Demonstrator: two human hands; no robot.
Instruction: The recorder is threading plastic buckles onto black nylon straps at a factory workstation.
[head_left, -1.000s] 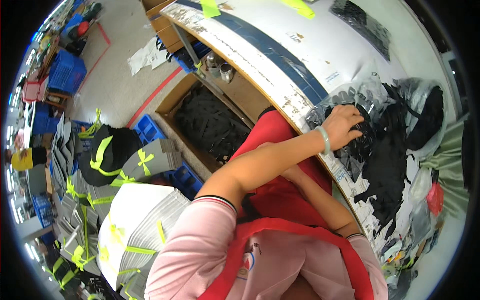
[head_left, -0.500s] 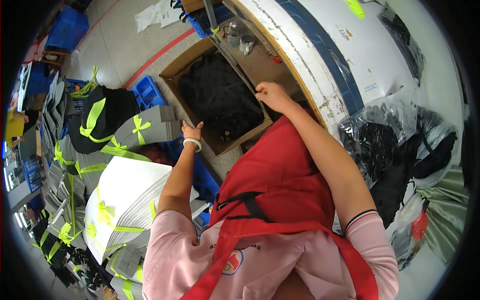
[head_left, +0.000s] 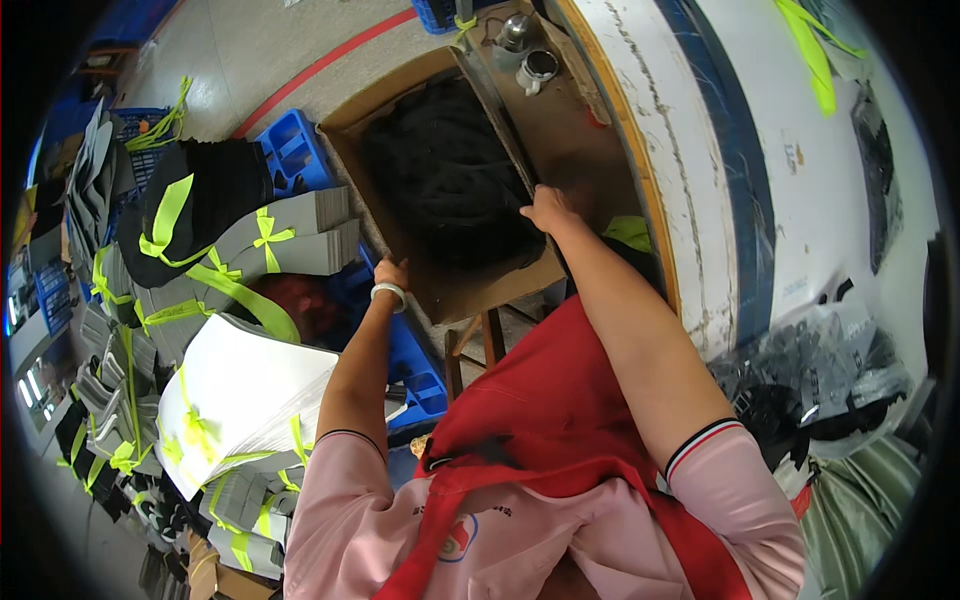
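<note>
To the right of both hands runs the white table (head_left: 820, 220), with a blue band lengthwise along its top. Beneath it, just beyond the right hand (head_left: 548, 208), is a brown shelf (head_left: 580, 150). The red apron (head_left: 570, 390) spreads below and between the forearms. The box (head_left: 485, 290), open-topped cardboard, stands between the hands and reaches away beyond them. The two hands are well apart from each other, each clamped on it: the left hand (head_left: 392, 272) on its left edge near the closer corner, the right hand on its right edge. Most of the fingertips are hidden. Black pieces (head_left: 440, 160) lie heaped inside, beyond the hands.

Left of the left hand and nearer the body sits a white stack (head_left: 250, 390). Farther off on that side is a black stack (head_left: 225, 190), and closer to the left hand a grey stack (head_left: 315, 240). A blue tray (head_left: 415, 375) lies just below the left hand. Past the right hand, on the shelf, stands a mug (head_left: 537, 70). A yellow-green ribbon (head_left: 268, 240) ties the grey stack; a pale bangle (head_left: 390, 294) rings the left wrist.
</note>
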